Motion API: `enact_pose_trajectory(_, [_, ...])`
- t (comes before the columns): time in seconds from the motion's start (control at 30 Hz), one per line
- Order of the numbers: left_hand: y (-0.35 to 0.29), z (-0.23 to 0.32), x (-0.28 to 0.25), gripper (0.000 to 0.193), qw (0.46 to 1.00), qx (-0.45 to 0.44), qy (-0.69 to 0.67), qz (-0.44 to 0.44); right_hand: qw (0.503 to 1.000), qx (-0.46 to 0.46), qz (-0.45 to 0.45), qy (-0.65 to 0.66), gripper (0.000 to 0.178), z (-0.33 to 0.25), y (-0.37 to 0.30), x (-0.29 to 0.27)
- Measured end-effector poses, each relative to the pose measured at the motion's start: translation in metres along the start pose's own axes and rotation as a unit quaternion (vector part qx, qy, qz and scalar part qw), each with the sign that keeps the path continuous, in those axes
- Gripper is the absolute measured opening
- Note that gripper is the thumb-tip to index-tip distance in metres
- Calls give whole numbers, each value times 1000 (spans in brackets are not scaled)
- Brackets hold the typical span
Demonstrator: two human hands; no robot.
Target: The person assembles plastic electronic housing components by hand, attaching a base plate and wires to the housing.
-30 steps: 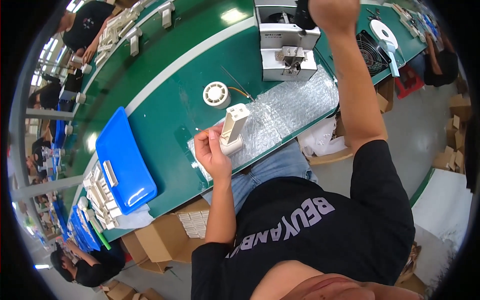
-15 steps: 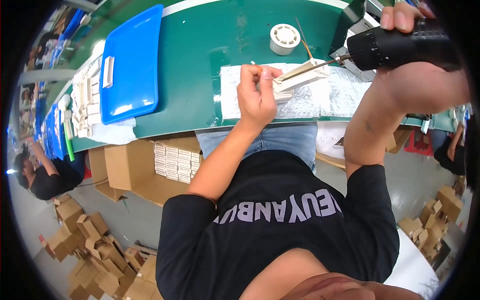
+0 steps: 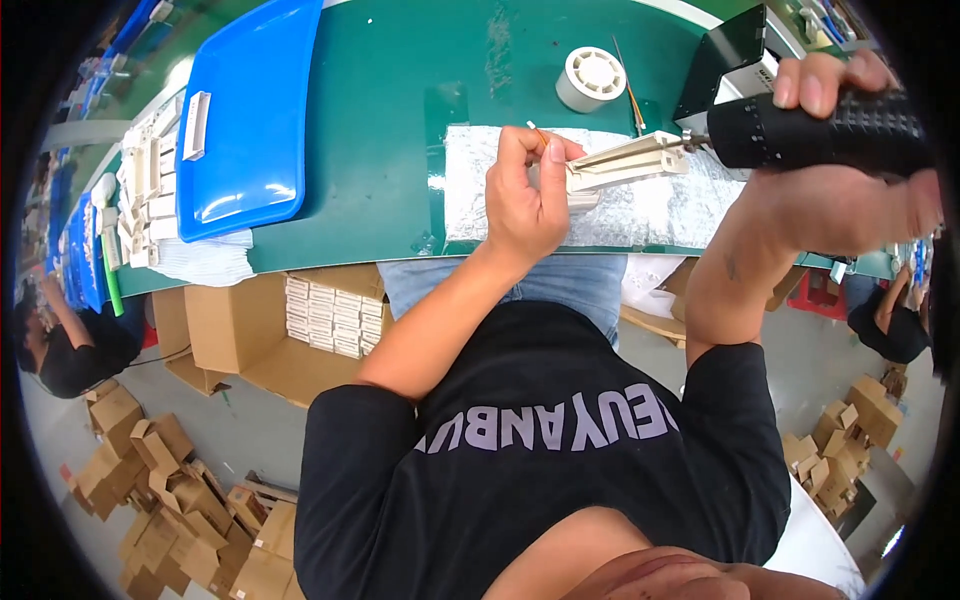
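My right hand (image 3: 845, 208) is wrapped round a black electric screwdriver (image 3: 770, 130). Its long thin bit runs leftward along the channel of a white plastic housing (image 3: 635, 162). The bit's tip is hidden near my left fingers. My left hand (image 3: 527, 200) pinches the left end of that housing between thumb and fingers. Out of the top of this grip pokes a short orange wire (image 3: 541, 133) with a small white end. Below the housing, another white piece (image 3: 583, 201) partly shows on the bubble-wrap sheet (image 3: 470, 190).
A round white slotted holder (image 3: 592, 80) and a thin tool or wire (image 3: 632, 92) stand beyond the housing, near a black box (image 3: 720, 65). To the left, a blue tray (image 3: 250, 120) holds one white part; several more (image 3: 150, 190) are piled beside it. Below, an open carton (image 3: 235, 330) contains stacked white pieces.
The view has shifted, moving the tray left in the picture. The orange wire now shows above my left fingers. Both hands keep their grips, with the bit still along the housing.
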State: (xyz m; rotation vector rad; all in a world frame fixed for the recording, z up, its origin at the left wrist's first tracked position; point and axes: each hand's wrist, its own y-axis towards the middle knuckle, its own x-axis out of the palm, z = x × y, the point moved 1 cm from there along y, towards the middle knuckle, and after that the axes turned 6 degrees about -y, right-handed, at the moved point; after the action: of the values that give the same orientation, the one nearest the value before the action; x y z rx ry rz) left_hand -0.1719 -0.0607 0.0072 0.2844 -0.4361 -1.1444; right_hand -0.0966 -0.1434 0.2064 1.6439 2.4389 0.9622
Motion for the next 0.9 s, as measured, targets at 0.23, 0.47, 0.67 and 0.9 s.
enact_pose_trajectory(0.23, [4,3,-2,10,1000,7,-8,-8,998,14,-48,43,39,7,7,-11])
enact_pose_trajectory(0.47, [-1,-3,4,7,998,-40,-51,-16,996,-61,-53,45,42,-18,10,-19])
enact_pose_trajectory(0.67, [4,2,0,7,996,-51,-58,-55,994,-106,-41,-1,45,-73,-8,-133])
enact_pose_trajectory(0.9, [2,4,0,15,994,-73,-57,-60,810,-382,147,-420,23,-66,23,-150])
